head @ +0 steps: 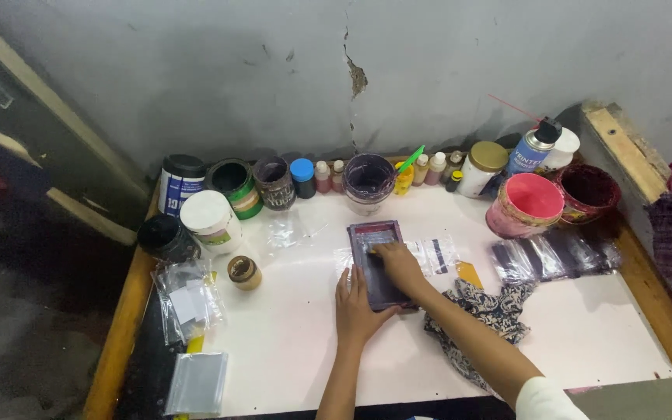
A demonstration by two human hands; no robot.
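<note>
— So where's the frame (pixel 376 264) sitting?

— Flat on the white surface (pixel 585 334), about the middle, lying over a clear plastic sheet (pixel 437 255) that pokes out on its right side. It looks like a small, dark purple printing screen: stiff at the rim, thin mesh inside, probably light and likely wet with ink.

— And the hands?

— Both are on it. The left hand (pixel 355 307) lies open and flat, fingers pressing the near left edge. The right hand (pixel 400 264) is curled on top of the frame, pressing down; whether it grips something small underneath, I can't tell.

— Where would you take hold?

— By the rigid border, I'd judge, not the mesh, which seems easy to smear or dent.

— Around it?

— A patterned rag (pixel 485 311) just right of the forearm, dark film strips (pixel 554 257) beyond, a pink tub (pixel 526 204) and open jars (pixel 369 180) along the wall, plastic bags (pixel 187 299) at the left edge
</note>
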